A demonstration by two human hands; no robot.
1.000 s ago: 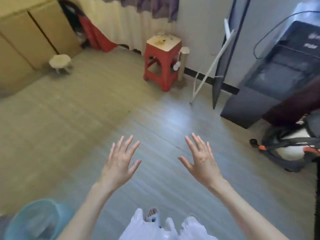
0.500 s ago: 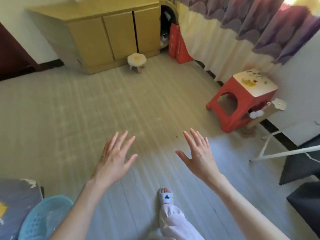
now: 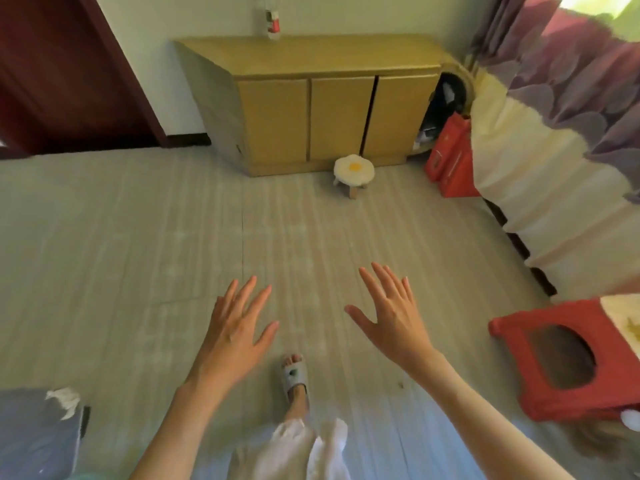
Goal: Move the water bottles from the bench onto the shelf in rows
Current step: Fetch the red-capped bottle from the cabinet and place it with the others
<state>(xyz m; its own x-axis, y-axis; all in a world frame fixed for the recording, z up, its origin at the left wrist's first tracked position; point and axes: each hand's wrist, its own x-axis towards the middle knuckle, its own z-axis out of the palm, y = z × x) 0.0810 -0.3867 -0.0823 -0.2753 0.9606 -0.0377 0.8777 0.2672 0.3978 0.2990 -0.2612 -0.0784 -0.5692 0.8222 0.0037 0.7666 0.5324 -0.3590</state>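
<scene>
Both hands are held out over the floor, palms down and fingers spread, gripping nothing: the left hand (image 3: pixel 235 327) and the right hand (image 3: pixel 394 317) hover side by side, well apart from any bottle. The one water bottle (image 3: pixel 271 19) in view stands upright at the back of the yellow wooden cabinet (image 3: pixel 332 109), against the wall at the top of the picture; it is clear plastic with a red label, and its top is cut off by the edge of the view. Before the cabinet stands a small stool (image 3: pixel 353 169) with a fried-egg cushion. A red plastic stool (image 3: pixel 568 358) sits at the right. A foot in a grey slipper (image 3: pixel 294 374) shows below, between the arms.
</scene>
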